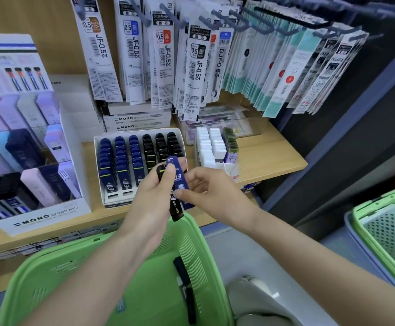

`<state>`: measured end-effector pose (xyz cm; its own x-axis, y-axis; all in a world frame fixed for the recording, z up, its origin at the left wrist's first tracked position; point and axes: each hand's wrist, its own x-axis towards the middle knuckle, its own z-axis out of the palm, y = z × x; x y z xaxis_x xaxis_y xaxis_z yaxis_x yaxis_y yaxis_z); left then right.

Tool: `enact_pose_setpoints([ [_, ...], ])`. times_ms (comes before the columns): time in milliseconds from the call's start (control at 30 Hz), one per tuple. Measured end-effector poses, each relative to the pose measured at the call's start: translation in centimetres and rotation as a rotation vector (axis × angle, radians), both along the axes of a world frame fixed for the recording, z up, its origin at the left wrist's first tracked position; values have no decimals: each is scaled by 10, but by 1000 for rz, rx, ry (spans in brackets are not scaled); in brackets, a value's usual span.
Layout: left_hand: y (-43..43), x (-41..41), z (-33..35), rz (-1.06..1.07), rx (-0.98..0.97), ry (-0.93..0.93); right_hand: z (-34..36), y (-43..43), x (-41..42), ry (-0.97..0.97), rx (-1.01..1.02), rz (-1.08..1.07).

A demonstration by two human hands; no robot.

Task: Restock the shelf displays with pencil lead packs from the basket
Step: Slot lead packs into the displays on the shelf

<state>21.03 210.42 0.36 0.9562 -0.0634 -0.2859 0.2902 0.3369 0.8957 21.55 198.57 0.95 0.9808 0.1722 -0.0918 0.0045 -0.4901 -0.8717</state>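
Centre frame, in front of the shelf: my left hand [151, 198] grips a slim black plastic pencil lead pack [176, 211], fingers curled round it and the thumb pressed near its top. My right hand [213, 191] pinches a slim dark-blue plastic lead pack [177, 171] between thumb and fingertips; this pack lies against the black one.

Both packs are held in the air above the far rim of the green perforated plastic basket [38, 267], which fills the lower left of the frame. More dark lead packs [181, 270] lie inside it, lower centre.

Just behind the hands, the white cardboard display tray [111, 198] stands on the light wooden shelf [262, 156]. It has rows of blue packs [120, 158] on its left and rows of black packs [161, 147] on its right.

At left stands a large white tiered display marked MONO graph MG [38, 217]. A small box of white erasers [210, 147] sits right of the tray. Pen refills in long white sleeves [191, 67] hang from hooks across the top. A second green basket [380, 231] sits at the right edge.
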Motion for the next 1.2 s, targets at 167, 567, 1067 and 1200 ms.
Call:
enact_pose_setpoints([
  [167,24,-10,-4,34,222,-76,6,3,2,-12,47,-31],
  [567,83,-31,10,-210,85,141,24,54,2,34,263,243],
  [1067,133,-41,0,77,258,-136,37,98,-5,-101,197,83],
  [1200,145,-38,-1,150,238,12,42,101,5,-132,158,36],
])
